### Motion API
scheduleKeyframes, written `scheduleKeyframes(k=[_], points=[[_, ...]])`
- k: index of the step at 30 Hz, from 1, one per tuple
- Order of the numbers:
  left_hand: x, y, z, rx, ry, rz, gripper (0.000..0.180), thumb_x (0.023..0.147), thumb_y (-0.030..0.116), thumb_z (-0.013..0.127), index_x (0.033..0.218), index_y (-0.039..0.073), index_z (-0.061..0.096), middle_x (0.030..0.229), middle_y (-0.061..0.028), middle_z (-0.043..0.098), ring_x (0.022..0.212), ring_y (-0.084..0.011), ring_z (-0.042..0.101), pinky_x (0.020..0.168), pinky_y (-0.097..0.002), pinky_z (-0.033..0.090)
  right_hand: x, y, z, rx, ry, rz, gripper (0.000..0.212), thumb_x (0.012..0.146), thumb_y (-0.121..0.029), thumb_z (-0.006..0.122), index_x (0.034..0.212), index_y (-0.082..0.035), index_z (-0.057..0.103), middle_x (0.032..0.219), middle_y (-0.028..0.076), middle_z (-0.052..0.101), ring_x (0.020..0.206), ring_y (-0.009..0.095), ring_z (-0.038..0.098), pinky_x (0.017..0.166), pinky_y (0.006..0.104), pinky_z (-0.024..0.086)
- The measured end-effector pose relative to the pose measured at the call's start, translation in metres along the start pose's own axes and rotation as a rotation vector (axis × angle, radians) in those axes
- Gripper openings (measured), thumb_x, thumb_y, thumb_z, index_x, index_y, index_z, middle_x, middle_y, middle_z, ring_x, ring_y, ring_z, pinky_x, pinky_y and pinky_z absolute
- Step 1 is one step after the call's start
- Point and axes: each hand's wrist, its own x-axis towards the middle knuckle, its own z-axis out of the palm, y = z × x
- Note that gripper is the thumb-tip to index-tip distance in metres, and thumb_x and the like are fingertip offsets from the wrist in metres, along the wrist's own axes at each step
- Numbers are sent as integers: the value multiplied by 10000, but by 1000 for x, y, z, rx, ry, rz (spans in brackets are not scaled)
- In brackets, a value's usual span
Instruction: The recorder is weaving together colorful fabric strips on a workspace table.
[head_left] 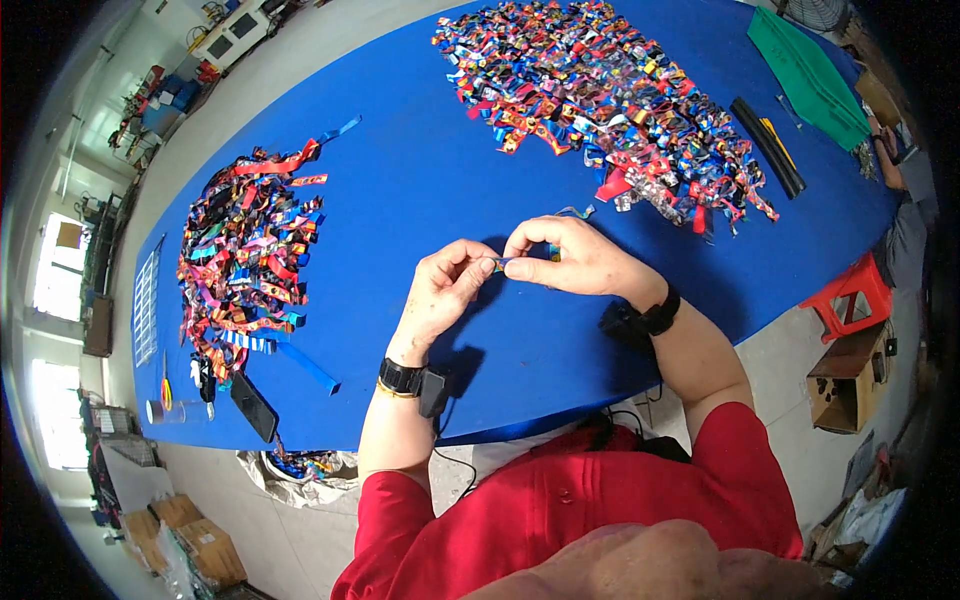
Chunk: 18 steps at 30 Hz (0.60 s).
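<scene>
Over the middle of the blue-covered table (400,180), my left hand (448,290) and my right hand (580,260) meet fingertip to fingertip. Both pinch a small patterned ribbon (500,266), blue with some yellow, and most of it is covered by my fingers. A bit of the ribbon shows behind my right fingers. Beyond my right hand lies a large spread of colourful ribbon pieces (590,90), red, blue, black and yellow. A narrower heap of similar ribbons (245,250) lies to the left, some strips poking out.
At the near left are a dark phone (254,407), scissors (166,393), a clear jar (160,411) and a white grid (146,305). Black tubes (768,148) and a green tray (808,80) lie at right. A red stool (852,300) stands on the floor; another person's arm (888,158) shows.
</scene>
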Motion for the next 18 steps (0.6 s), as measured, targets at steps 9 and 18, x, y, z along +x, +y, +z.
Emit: scheduleKeyframes(k=[9, 18], points=[[-1, -3, 0, -9, -12, 17, 151, 944, 177, 660, 1033, 55, 657, 780, 29, 617, 640, -45, 525, 552, -195, 418, 3, 11, 3, -55, 43, -92, 132, 927, -167, 656, 967, -42, 654, 819, -11, 640, 658, 44, 567, 541, 217, 458], [8, -6, -3, -73, 377, 101, 132, 917, 115, 685, 1041, 88, 651, 789, 34, 619, 697, -19, 531, 600, -176, 414, 8, 20, -10, 352, 217, -61, 163, 969, -151, 598, 1065, -24, 630, 963, 8, 656, 868, 88, 636, 788, 221, 494]])
